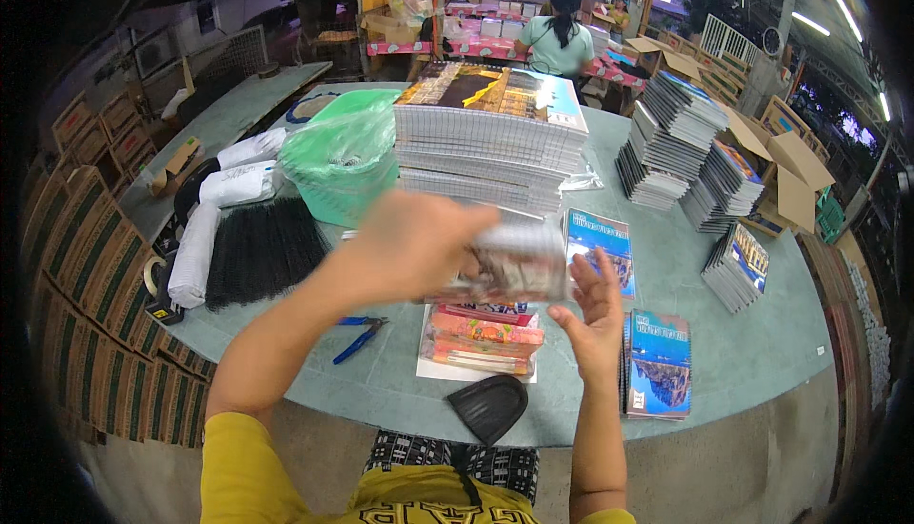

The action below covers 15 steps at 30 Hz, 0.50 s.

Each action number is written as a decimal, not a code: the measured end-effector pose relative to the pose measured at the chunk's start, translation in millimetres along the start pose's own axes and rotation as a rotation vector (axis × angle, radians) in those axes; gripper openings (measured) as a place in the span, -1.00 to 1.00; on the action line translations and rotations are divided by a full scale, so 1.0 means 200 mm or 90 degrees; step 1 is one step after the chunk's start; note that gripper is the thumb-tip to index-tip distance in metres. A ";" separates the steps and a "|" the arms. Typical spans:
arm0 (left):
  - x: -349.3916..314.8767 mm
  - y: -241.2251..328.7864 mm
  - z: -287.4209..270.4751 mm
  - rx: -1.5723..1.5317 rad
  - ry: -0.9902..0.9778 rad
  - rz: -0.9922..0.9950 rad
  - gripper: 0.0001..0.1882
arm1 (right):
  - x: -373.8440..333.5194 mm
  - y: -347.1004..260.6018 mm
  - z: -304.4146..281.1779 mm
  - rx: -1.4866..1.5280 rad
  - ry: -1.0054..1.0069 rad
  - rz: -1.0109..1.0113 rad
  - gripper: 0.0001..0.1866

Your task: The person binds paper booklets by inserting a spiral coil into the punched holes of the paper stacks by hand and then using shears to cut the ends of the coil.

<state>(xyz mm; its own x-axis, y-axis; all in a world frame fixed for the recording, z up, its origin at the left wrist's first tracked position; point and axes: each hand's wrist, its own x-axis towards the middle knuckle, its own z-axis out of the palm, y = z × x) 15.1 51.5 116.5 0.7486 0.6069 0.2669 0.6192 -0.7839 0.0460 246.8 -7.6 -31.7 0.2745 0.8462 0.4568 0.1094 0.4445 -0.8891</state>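
Note:
My left hand, smeared by motion, is closed on the upper left part of a notebook, itself blurred. At the notebook's right edge, my right hand has its fingers spread and its thumb apart. Below the notebook, pink and orange packets lie on a white sheet. Beyond my hands rises a tall stack of spiral notebooks. Blue-covered spiral notebooks lie to the right of my right hand, and another blue pile sits behind it.
Blue-handled pliers and a black wedge-shaped piece lie near the front edge. At left are black wire-like strands, white rolls and a green basket. Notebook stacks stand at right. A person is farther back.

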 end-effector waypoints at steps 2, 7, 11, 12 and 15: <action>0.06 0.06 0.15 0.055 -0.077 0.055 -0.69 | -0.01 0.15 -0.02 -0.094 -0.069 -0.003 -0.40; 0.06 0.07 0.59 0.014 -0.128 0.044 -0.67 | -0.10 0.33 -0.09 -0.115 -0.132 0.146 -0.73; -0.11 -0.09 0.41 -0.103 0.108 -0.115 -0.68 | -0.09 0.24 -0.19 -0.073 -0.082 0.138 -0.78; -0.18 -0.19 0.37 -0.146 0.091 -0.185 -0.71 | -0.08 0.21 -0.17 -0.021 -0.053 0.112 -0.78; -0.37 -0.45 0.60 -0.271 -0.041 -0.415 -0.75 | -0.04 0.18 0.03 0.064 0.031 0.031 -0.77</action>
<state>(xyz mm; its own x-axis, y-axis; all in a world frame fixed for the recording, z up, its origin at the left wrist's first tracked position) -67.6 91.7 -23.0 0.2858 0.9583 0.0037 0.8041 -0.2419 0.5430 242.9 3.2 -68.1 0.3229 0.8537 0.4085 -0.0005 0.4318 -0.9020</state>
